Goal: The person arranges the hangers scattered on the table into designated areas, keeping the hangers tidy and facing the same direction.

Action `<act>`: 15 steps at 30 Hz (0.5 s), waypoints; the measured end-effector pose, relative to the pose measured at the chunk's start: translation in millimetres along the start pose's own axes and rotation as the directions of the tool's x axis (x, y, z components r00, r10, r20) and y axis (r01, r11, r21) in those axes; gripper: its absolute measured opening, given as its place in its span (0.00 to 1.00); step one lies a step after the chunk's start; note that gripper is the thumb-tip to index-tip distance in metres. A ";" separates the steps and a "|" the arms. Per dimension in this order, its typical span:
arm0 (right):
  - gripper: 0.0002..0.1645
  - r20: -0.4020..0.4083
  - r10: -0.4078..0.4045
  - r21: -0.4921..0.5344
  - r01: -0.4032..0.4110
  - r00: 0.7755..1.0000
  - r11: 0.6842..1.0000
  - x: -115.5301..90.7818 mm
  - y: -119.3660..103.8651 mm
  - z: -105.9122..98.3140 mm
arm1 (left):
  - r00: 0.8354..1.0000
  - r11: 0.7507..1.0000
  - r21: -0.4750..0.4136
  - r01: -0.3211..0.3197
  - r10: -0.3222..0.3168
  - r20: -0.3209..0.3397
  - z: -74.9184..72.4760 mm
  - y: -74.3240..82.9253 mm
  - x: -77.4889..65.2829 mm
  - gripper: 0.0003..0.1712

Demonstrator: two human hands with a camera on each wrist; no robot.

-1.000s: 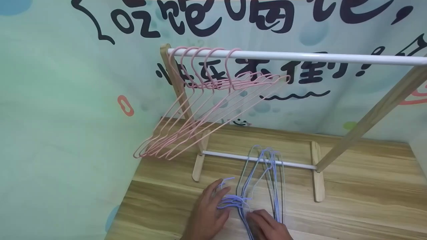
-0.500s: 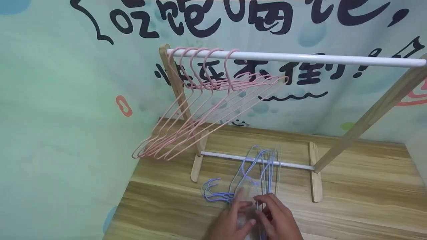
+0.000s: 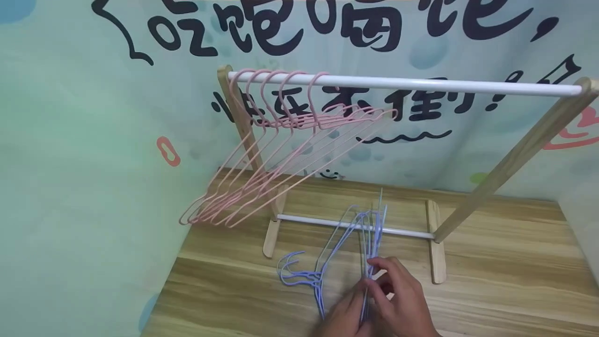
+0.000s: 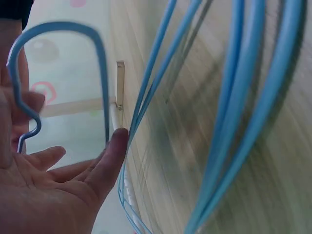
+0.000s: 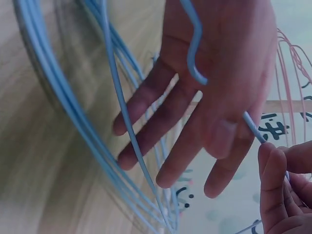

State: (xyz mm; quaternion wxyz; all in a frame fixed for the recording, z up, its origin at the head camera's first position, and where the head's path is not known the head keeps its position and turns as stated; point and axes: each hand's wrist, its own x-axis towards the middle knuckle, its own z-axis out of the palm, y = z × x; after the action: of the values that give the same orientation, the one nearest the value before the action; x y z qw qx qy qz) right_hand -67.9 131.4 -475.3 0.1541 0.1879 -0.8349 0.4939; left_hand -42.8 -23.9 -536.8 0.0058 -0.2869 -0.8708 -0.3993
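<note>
Blue wire clothes hangers lie on the wooden tabletop. My right hand [image 3: 405,297] pinches a blue hanger [image 5: 254,127] between thumb and fingertips, above the others. My left hand [image 3: 345,312] is close beside it, lower and partly behind the right hand. In the right wrist view, the left hand's fingers [image 5: 183,139] are spread and nearly straight, with hanger wire crossing them. The curved hook [image 4: 63,27] of a hanger shows beside the left hand in the left wrist view. Left of the hands, the pile of blue hangers [image 3: 299,276] has its hooks pointing left.
A rack with a white rail [image 3: 421,84] and wooden posts [image 3: 514,161] stands behind the hands. Several pink hangers [image 3: 285,154] hang at its left end. The blue hangers overlap its lower bar [image 3: 304,220]. A printed wall sheet [image 3: 93,187] rises behind and at left.
The left hand has moved right, away from the pile's hooks, to beside the right hand. One blue hanger has been separated and raised from the pile. The head view has shifted slightly.
</note>
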 end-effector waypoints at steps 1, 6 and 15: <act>0.26 -0.011 -0.021 0.003 0.021 1.000 1.000 2.0 -1.6 -0.6 | 1.000 1.000 0.002 -0.002 0.002 -0.025 0.3 0.6 0.0 0.40; 0.28 -0.060 -0.086 0.006 0.086 0.995 0.996 12.4 -20.9 -7.9 | 0.990 0.997 -0.076 0.015 -0.026 -0.142 -2.1 2.7 2.6 0.38; 0.27 -0.096 -0.116 0.002 0.117 0.989 0.993 24.2 -56.0 -35.0 | 0.980 0.834 -0.518 0.189 -0.194 0.044 -17.5 17.3 14.4 0.41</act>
State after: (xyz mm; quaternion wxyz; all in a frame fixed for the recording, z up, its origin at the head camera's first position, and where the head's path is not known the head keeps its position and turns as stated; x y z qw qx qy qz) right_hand -60.5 133.6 -405.4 0.2219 0.2131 -0.8122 0.4957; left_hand -49.9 -20.0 -509.5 -0.1075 -0.1873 -0.7546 -0.6196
